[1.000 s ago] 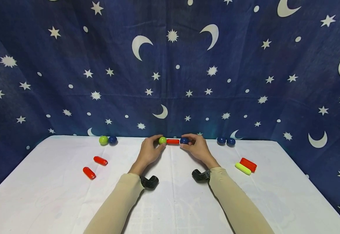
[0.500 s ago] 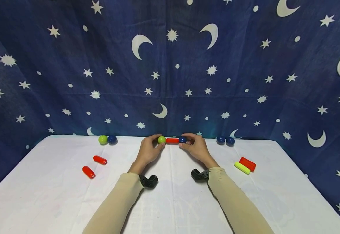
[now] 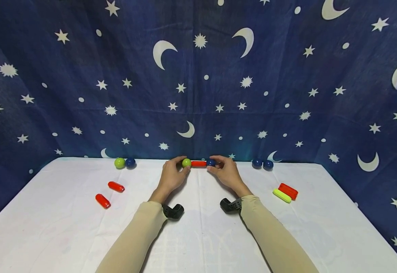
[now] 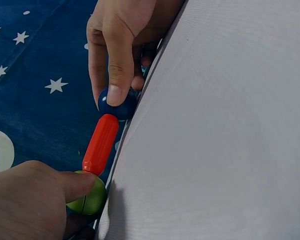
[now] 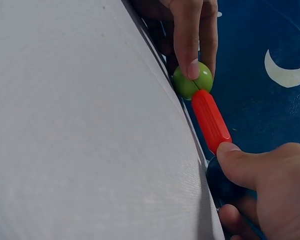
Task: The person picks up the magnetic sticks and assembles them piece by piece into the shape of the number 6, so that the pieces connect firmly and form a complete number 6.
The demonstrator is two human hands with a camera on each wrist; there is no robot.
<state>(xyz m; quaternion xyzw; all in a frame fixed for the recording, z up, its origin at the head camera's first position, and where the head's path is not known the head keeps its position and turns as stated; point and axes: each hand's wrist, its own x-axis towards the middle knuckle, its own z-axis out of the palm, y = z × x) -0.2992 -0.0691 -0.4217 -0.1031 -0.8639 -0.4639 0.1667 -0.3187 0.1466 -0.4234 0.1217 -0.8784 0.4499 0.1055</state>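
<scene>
At the table's back edge, my left hand [image 3: 171, 176] pinches a green ball [image 3: 186, 163] between thumb and fingers. My right hand [image 3: 229, 174] grips a dark blue ball [image 3: 211, 162] in the same manner. Between the balls lies a red stick [image 3: 198, 163], its ends against them. In the left wrist view the red stick [image 4: 101, 145] spans from the green ball [image 4: 93, 199] to the blue ball [image 4: 123, 108]. The right wrist view has my right thumb on the blue ball [image 5: 221, 181], at the end of the red stick [image 5: 210, 120].
Left on the white table [image 3: 198, 235] are a green ball [image 3: 120, 163], a blue ball [image 3: 130, 163] and two red pieces [image 3: 116, 186]. To the right stand two blue balls [image 3: 257, 163], with a red piece [image 3: 288, 191] beside a yellow one [image 3: 281, 195]. A star-patterned cloth [image 3: 198, 94] hangs behind.
The blue ball, apart from the red stick a second ago, has come against it. Both hands with the balls and stick have shifted slightly left.
</scene>
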